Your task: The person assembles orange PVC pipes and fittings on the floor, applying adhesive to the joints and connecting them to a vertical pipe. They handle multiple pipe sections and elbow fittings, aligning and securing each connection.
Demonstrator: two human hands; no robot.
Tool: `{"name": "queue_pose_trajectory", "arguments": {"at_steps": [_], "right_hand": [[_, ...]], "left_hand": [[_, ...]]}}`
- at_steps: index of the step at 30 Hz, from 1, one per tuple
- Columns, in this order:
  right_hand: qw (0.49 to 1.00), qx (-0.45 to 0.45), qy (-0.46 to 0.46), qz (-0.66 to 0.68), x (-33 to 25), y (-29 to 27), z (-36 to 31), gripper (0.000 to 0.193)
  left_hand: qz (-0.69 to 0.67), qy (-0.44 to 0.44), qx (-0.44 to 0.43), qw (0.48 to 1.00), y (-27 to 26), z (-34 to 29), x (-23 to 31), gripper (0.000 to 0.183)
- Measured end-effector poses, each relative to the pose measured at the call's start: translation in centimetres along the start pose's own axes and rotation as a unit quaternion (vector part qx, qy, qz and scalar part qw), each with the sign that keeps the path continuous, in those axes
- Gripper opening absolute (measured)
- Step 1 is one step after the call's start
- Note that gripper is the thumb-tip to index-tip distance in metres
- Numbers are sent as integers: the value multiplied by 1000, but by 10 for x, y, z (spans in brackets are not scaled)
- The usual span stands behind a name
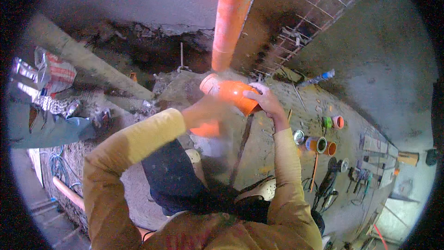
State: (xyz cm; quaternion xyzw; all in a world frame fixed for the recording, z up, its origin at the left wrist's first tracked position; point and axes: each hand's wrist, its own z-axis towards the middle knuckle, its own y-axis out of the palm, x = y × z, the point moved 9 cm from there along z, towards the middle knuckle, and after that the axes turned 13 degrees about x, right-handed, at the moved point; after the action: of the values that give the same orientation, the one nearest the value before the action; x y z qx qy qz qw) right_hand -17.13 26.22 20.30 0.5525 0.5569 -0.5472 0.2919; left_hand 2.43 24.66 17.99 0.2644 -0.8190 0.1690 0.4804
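Note:
My right hand grips an orange pipe elbow at its right end, fingers wrapped over the rim. The elbow is tilted, its other mouth pointing up and left, just below the lower end of a long orange pipe. Smeared by motion, my left hand is at the elbow's lower left side, and its fingers do not show clearly. Below that hand is a blurred orange piece; whether the hand touches it I cannot tell.
On the ground to the right are an open can, a round metal lid, an orange pipe ring and several tools. A concrete-coloured beam slants across the left. Another person's leg and a striped sack are at the far left.

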Motion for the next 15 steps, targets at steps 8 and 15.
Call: {"name": "queue_pose_trajectory", "arguments": {"at_steps": [8,15], "right_hand": [[941,-70,164,289,66,77,1,51],[836,-75,290,460,78,133,-12,48]], "left_hand": [[-470,-104,242,842,52,0,-34,83],[-559,-82,209,798,21,28,-101,76]]}}
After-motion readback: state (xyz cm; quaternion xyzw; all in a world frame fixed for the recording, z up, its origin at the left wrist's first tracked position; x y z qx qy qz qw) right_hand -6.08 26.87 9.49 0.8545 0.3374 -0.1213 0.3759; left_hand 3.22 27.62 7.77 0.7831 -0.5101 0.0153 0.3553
